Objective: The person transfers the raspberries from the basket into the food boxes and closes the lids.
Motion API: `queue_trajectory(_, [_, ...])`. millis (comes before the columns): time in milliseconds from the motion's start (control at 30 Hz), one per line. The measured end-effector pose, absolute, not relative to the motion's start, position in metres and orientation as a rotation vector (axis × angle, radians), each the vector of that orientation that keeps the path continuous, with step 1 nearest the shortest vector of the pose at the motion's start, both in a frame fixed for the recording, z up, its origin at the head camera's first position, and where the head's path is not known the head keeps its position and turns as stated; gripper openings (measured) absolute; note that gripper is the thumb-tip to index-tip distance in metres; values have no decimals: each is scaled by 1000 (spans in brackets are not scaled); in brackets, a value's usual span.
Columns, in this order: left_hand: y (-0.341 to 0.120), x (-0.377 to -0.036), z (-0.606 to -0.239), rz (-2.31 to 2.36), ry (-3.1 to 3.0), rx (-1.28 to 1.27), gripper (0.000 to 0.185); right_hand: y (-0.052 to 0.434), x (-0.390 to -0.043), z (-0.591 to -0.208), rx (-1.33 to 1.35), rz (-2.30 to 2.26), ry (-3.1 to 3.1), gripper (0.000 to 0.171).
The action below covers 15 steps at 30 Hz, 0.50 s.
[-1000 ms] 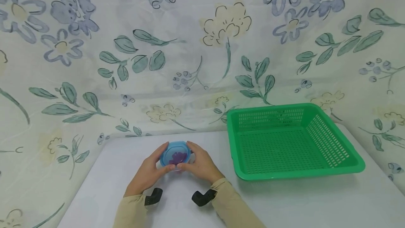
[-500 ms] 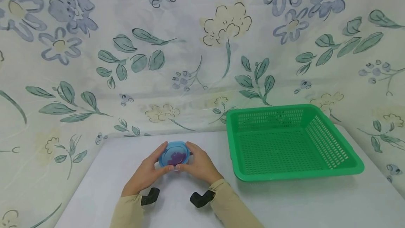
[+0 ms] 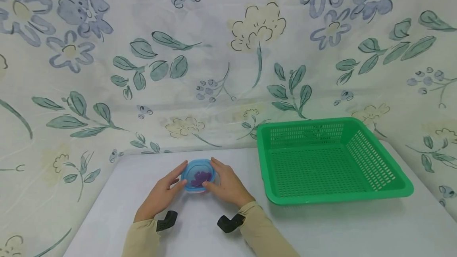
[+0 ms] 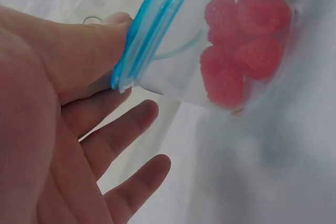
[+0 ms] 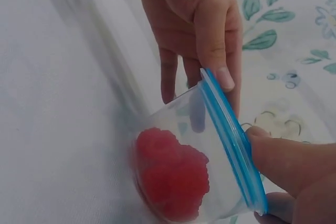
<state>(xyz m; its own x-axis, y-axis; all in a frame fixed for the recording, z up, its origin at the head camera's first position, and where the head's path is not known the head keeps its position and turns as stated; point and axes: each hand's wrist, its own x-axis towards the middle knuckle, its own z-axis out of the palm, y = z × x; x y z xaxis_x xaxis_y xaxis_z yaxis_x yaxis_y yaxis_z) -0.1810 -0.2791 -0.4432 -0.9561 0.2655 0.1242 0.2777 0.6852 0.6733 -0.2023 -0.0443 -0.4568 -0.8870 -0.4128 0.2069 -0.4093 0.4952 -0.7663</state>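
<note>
A clear round plastic food container (image 4: 173, 72) with a blue lid (image 3: 198, 162) is between my two hands, low over the white table. Raspberries (image 5: 173, 177) fill its lower part; through the lid they look purple in the head view. My left hand (image 3: 158, 195) pinches the lid's left edge between thumb and fingers, its lower fingers (image 4: 126, 135) spread and clear of the wall. On the other side my right hand (image 3: 228, 185) grips the lid's rim, thumb (image 5: 278, 156) over the top near the front and fingers around the far right side.
A green plastic basket (image 3: 264, 162) with slotted sides stands to the right on the white table (image 3: 200, 229). Floral cloth (image 3: 214, 70) hangs behind the table. Black wrist devices (image 3: 230, 223) sit under both tan sleeves (image 3: 264, 229).
My left thumb has moved from the lid's front middle out to its left edge, and the left hand has shifted slightly left. The right hand keeps its hold; its thumb has moved a little right.
</note>
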Motion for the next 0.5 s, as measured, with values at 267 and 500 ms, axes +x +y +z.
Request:
queue_trajectory(267, [-277,-181,-441,-1138,-2912,-424,61,-45,-202,-456,-728,-1376,2709,69])
queue_trajectory(500, [-275,-181,-441,-1098,-2887,-470,60,-46,-200,-455,-703,-1406,2702,70])
